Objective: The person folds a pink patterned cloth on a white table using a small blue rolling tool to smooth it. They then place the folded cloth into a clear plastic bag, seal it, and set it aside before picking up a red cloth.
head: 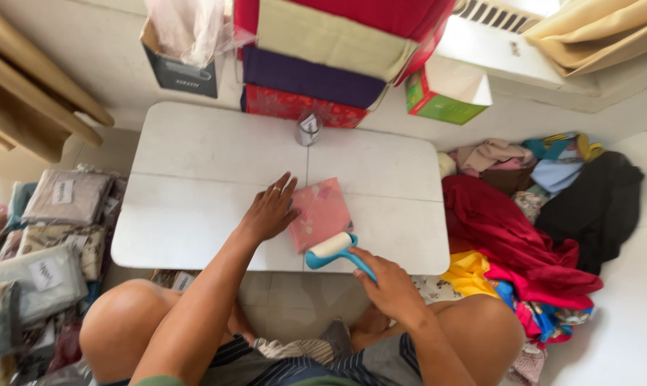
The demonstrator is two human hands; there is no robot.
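Note:
A folded pink cloth (320, 211) lies on the low white table (209, 164), near its front edge. My left hand (270, 211) rests flat on the cloth's left side, fingers spread, a ring on one finger. My right hand (389, 280) grips the blue handle of a lint roller (334, 249); its white roll touches the near edge of the cloth.
A small tape roll (308, 129) stands at the table's back. Stacked fabric boxes (313, 78) and a green carton (445, 93) lean on the wall. Packed cloths (52, 236) pile up at left, loose clothes (531, 221) at right. My bare knees are below the table.

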